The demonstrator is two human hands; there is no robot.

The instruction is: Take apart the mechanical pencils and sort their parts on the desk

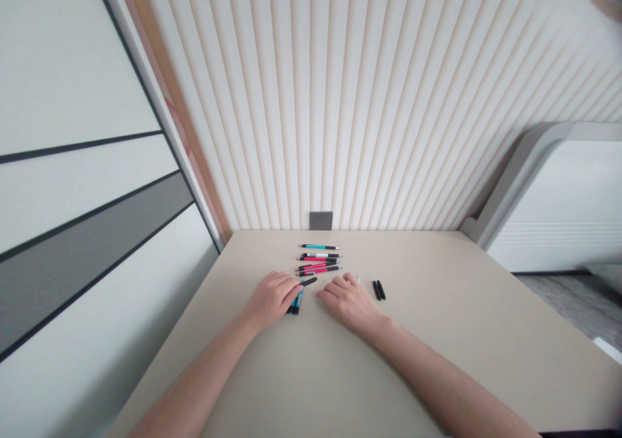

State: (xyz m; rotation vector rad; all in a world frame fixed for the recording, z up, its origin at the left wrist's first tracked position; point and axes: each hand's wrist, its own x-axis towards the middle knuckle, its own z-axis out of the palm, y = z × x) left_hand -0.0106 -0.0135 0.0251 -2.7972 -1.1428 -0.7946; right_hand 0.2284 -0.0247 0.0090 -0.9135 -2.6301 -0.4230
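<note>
My left hand (pixel 275 300) is closed, thumb and fingers pinching a black pen barrel piece (pixel 310 282) that points to the right. Beneath that hand lie several blue-and-black pen parts (pixel 295 306), partly covered by the fingers. My right hand (pixel 350 303) rests on the table just to the right, its fingers curled down; whatever is under them is hidden. A tiny pale piece (pixel 358 279) shows beside its fingertips. Farther back is a loose row of pens: a blue one (pixel 319 247), a white one (pixel 321 255) and several red ones (pixel 315 267).
Two short black tubes (pixel 379 289) lie side by side to the right of my right hand. The beige table (pixel 427 341) meets a ribbed wall with a dark socket (pixel 321 221). A white cabinet (pixel 97 295) stands at left, a pale headboard (pixel 558 192) at right.
</note>
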